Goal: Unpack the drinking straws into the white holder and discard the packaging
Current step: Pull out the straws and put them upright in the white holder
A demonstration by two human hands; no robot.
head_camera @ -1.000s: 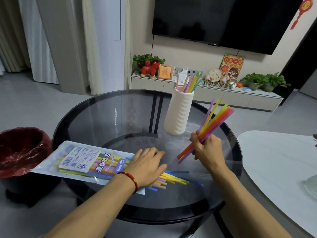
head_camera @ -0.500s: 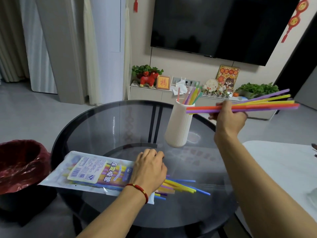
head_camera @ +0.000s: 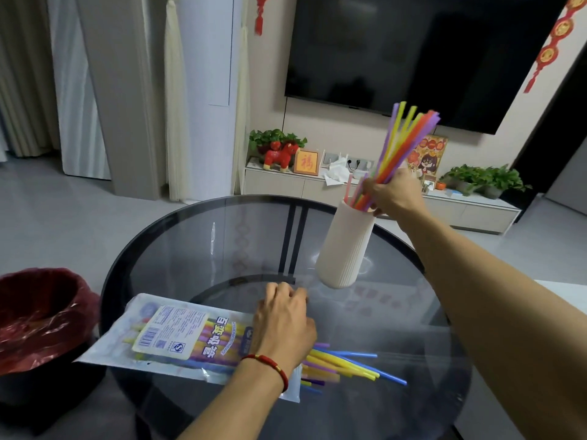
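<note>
On the glass table (head_camera: 197,255) at two o'clock, the right hand (head_camera: 394,195), fingers wrapped round the straws (head_camera: 403,141), should lower them upright into the white holder (head_camera: 344,249) while the left hand (head_camera: 282,325), fingers loosely bent, pins the packaging (head_camera: 178,338).

Home living rm: TV (head_camera: 422,52), curtains (head_camera: 173,100).

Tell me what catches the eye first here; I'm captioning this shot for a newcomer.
The fan of bright straws stands out, held by the right hand at the mouth of the white ribbed holder on the round glass table. Nearer, the left hand rests on the straw packet, loose straws spilling from its end.
</note>
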